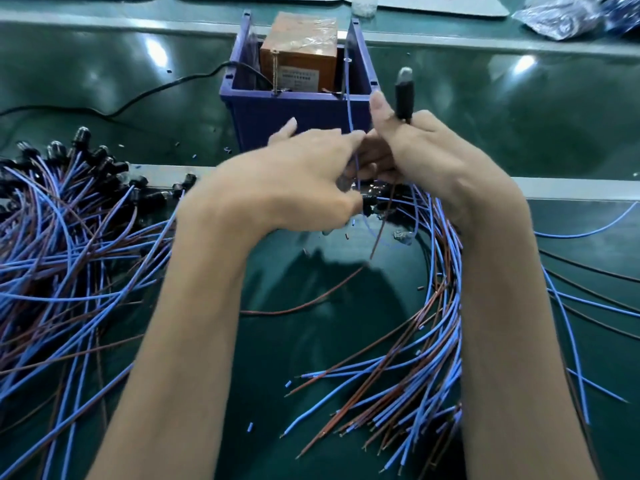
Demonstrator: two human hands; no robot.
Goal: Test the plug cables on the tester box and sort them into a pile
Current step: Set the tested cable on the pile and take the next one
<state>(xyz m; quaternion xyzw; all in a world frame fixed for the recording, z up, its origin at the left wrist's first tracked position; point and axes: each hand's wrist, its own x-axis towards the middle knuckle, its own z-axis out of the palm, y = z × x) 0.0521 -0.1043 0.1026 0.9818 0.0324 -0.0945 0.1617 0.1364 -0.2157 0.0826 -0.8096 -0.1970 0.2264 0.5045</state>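
Black and upright, the plug (404, 95) is standing out of the top of the right hand (426, 157), just near and right of the bin's right corner. The right hand's fingers are curling round the plug's lower end and gripping it, with the thumb pointing up beside it on the left. A blue wire (349, 109) is running up from between the two hands, across the front of the bin towards its top edge, and a brown wire (380, 233) is hanging down below the hands. The left hand (298, 174) is reaching in from the left and touching the right hand, its thumb and forefinger pinching the blue wire; the hand is blurred, so the exact hold is hard to read.

Just beyond the hands, a blue bin (298, 109) is sitting on the green table (519, 133) and holding the orange-brown tester (299, 60), which is wrapped in clear film. A black cord (156, 88) is trailing from the bin to the left.

On the left, a pile (62, 220) of blue and brown cables is lying with its black plugs at the far end. Under and beside the right forearm, a bundle (433, 341) of cables is curving towards the near edge, bare tips fanning out. A clear bag (568, 15) is lying at the far right.
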